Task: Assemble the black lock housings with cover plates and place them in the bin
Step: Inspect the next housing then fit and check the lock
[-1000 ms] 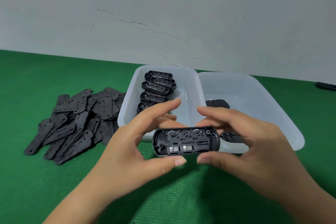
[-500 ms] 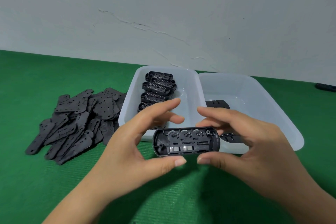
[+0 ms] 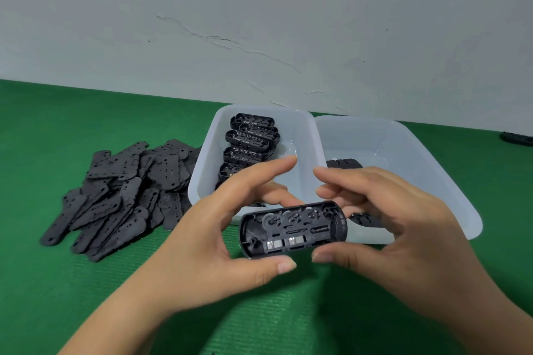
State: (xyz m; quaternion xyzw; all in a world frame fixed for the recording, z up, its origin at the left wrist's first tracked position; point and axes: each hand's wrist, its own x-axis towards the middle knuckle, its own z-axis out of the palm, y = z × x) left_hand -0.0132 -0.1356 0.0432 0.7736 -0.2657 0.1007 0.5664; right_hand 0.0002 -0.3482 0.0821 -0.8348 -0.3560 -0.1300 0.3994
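Observation:
A black lock housing (image 3: 292, 229) is held in front of me above the green mat, its open side facing me, with a spring and metal parts showing inside. My left hand (image 3: 225, 236) grips its left end, thumb under and fingers behind. My right hand (image 3: 403, 228) grips its right end the same way. Both index fingers are raised above it. No cover plate is on it. A pile of black cover plates (image 3: 121, 196) lies on the mat at the left. Several open housings (image 3: 251, 141) sit in the left white bin (image 3: 207, 170).
The right white bin (image 3: 450, 190) touches the left one and holds a few black pieces (image 3: 344, 164), partly hidden by my right hand. A dark object (image 3: 517, 138) lies at the far right by the wall. A pale wall closes off the back.
The housing has tilted slightly, its right end a little higher. Both hands keep their hold in about the same place.

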